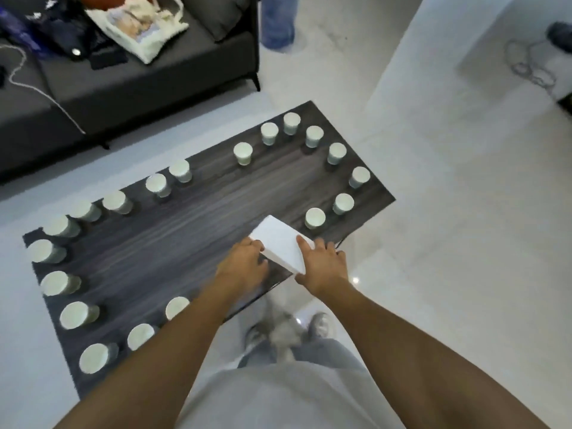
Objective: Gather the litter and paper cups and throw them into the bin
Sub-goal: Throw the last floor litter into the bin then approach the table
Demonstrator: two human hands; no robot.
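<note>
We see no readable writing anywhere. A dark wood-grain table (pixel 173 230) carries pale paper cups (pixel 243 153) ringed along its edges. At its near edge, our left hand (pixel 244 263) and right hand (pixel 323 266) pinch a plain white paper stack (pixel 280 239) between them.

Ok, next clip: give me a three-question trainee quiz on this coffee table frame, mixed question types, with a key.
1. True or false: both hands are touching the white paper stack.
2. Which side of the dark table is the paper stack nearest? A) the sofa side B) the person's side C) the centre
3. Fill in: the paper cups are set out along the table's ____.

Key
1. True: the left hand is at the stack's left edge, the right hand at its right.
2. B
3. Edges. The middle holds no cups.
</note>
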